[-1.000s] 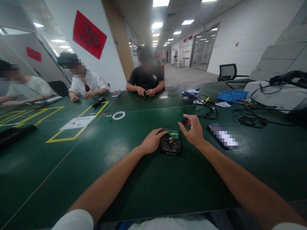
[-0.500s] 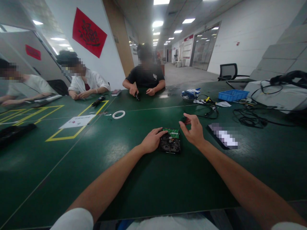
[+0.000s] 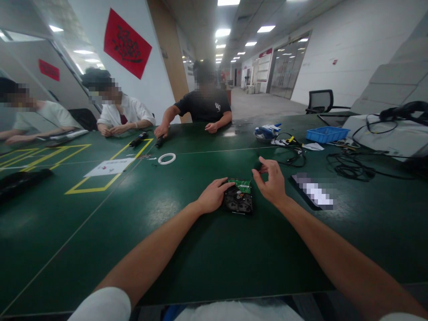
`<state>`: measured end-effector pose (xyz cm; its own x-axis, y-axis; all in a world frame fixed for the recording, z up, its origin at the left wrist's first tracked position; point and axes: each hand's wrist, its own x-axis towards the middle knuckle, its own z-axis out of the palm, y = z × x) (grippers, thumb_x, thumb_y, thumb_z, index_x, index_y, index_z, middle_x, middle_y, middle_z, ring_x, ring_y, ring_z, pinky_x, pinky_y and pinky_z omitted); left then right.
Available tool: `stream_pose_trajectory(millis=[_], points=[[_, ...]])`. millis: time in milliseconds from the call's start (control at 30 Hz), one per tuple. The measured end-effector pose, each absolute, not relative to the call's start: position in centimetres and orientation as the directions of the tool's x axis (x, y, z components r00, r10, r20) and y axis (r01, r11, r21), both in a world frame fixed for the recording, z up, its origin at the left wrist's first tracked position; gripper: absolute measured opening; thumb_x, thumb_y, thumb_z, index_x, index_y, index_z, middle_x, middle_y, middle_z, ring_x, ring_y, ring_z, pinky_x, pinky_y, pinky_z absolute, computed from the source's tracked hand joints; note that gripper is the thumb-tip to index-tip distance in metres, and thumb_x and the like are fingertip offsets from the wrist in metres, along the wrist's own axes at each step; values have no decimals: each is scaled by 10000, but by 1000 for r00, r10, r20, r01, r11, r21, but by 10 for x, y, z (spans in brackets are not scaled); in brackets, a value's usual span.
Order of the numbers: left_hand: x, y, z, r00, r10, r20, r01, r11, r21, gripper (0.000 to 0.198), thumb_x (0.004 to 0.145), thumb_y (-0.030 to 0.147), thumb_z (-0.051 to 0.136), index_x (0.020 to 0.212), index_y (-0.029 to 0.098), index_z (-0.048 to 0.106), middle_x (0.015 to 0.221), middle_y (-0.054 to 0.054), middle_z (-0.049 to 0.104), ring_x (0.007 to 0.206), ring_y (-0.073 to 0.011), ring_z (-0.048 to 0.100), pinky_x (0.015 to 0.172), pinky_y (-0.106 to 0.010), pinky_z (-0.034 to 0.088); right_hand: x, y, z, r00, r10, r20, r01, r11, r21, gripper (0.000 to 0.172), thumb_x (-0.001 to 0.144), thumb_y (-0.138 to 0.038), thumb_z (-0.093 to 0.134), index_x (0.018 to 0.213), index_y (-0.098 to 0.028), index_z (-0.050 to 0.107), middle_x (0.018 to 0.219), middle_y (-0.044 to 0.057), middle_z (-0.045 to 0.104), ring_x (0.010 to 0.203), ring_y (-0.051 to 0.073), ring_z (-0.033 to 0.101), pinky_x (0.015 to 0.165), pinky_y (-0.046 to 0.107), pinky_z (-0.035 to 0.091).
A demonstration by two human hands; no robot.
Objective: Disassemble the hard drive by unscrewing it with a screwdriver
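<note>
A black hard drive [image 3: 238, 199] with a green circuit board on its far end lies on the green table [image 3: 207, 258] in front of me. My left hand [image 3: 211, 196] rests against the drive's left side, fingers curled on its edge and holding it. My right hand [image 3: 272, 182] hovers just right of the drive, thumb and fingers pinched together on something small and dark that I cannot make out.
A phone [image 3: 312, 191] lies right of my right hand. Black cables [image 3: 347, 167], a blue tray [image 3: 326, 133] and a white tape ring [image 3: 166, 158] lie farther off. Three people sit across the table; one reaches to a dark tool [image 3: 159, 141]. Yellow tape marks the left.
My hands have barely moved. The person in the black shirt across the table has stretched an arm out to the left, setting a dark tool on the table.
</note>
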<state>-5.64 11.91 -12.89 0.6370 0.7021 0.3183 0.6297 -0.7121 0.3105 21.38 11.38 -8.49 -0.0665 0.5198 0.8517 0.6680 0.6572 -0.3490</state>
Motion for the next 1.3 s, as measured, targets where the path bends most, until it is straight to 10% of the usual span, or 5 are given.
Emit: stream_pose_trajectory(millis=[1300], points=[[-55,118,-127,620,720,310,650,-694,311,643,898,71,441,1502,289,434,1555,-92,392,1403,-275,403,1151,-516,382,210,117,-92,-22,556,831,613,664,-428,503,938,-328,595,1395,-211,420,1234,140,621,905,233,694,814,436,617]])
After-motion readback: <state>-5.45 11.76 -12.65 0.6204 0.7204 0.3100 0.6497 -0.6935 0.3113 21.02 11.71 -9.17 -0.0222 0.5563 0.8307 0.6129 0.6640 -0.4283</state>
